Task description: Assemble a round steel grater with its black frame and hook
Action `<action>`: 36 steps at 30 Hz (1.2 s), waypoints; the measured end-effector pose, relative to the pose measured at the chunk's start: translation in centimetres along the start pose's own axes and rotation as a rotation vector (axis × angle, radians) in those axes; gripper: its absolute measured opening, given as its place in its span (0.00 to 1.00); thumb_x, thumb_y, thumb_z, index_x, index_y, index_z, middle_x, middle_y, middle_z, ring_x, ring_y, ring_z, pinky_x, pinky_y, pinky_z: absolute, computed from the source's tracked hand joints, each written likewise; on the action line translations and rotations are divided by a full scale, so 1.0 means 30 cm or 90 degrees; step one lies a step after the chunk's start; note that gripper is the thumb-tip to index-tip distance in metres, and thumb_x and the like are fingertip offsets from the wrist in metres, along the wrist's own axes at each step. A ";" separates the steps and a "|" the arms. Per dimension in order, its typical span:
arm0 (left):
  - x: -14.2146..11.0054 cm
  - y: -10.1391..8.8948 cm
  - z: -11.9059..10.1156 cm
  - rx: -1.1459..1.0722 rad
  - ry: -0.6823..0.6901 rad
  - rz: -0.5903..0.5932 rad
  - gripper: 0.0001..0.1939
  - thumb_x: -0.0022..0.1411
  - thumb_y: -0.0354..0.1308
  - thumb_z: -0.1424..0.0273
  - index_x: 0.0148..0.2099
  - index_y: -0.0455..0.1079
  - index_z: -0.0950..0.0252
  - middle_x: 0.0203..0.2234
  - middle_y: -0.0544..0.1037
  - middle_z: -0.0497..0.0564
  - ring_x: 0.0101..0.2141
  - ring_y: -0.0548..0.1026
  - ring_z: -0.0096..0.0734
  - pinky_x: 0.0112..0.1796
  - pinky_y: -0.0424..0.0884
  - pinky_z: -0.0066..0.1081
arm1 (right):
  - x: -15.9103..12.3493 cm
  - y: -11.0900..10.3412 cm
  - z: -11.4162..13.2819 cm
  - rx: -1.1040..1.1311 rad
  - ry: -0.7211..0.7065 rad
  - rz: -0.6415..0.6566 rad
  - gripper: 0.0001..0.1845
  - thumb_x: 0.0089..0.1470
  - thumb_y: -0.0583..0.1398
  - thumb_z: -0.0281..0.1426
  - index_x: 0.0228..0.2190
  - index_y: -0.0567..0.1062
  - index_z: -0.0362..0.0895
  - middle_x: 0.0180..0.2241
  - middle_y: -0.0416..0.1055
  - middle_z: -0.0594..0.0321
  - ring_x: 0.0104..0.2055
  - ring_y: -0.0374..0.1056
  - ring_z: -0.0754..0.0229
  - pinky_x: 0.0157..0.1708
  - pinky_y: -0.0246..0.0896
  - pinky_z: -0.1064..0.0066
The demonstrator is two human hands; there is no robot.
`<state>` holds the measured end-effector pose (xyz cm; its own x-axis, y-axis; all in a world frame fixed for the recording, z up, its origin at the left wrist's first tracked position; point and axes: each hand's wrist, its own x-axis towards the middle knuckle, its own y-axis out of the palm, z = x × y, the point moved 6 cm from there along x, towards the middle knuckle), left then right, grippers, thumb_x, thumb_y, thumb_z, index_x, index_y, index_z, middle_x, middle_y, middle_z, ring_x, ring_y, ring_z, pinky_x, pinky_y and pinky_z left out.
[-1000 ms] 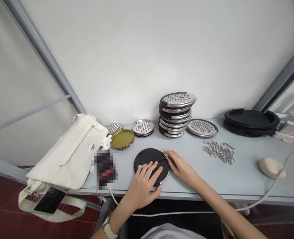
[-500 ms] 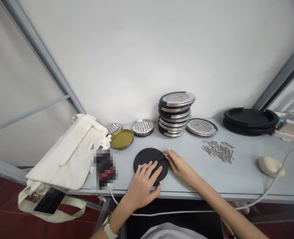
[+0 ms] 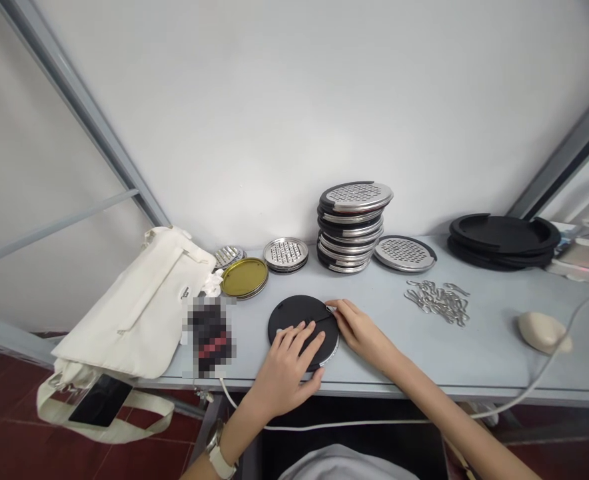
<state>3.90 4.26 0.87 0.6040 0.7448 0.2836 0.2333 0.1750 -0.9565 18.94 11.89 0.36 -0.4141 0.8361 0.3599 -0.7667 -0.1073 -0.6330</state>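
1. Head view, nearest: the left hand lies palm down, fingers a little spread, pressing on a black disc rather than gripping it. That disc rests flat near the front edge of the counter.
2. Just beyond, at the disc's far right rim, the right hand is narrow, with thumb and forefinger closed around a small metal piece. This looks like fitting or adjusting a fastening while the other palm steadies the disc; whether the piece is seated cannot be told.
3. As I judge it, the next move calls for steady pressure from the left and a fine push or turn from the right fingertips, without letting the disc slide.
4. Farther right lies a loose pile of metal hooks, apart from both hands.
5. Farthest, near the wall, stand a tall stack of perforated discs and, to its right, stacked black trays.
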 end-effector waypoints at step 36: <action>0.002 -0.015 -0.001 -0.002 -0.001 -0.028 0.29 0.64 0.51 0.66 0.66 0.53 0.62 0.63 0.59 0.55 0.60 0.59 0.45 0.57 0.58 0.45 | 0.008 -0.017 0.018 -0.028 -0.002 -0.009 0.13 0.63 0.49 0.28 0.47 0.67 0.46 0.42 0.70 0.54 0.41 0.70 0.54 0.40 0.68 0.61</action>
<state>3.86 4.21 1.34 0.5919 0.7377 0.3248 0.2617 0.2052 -0.9431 18.95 11.85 1.13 -0.4050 0.8353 0.3718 -0.7507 -0.0716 -0.6568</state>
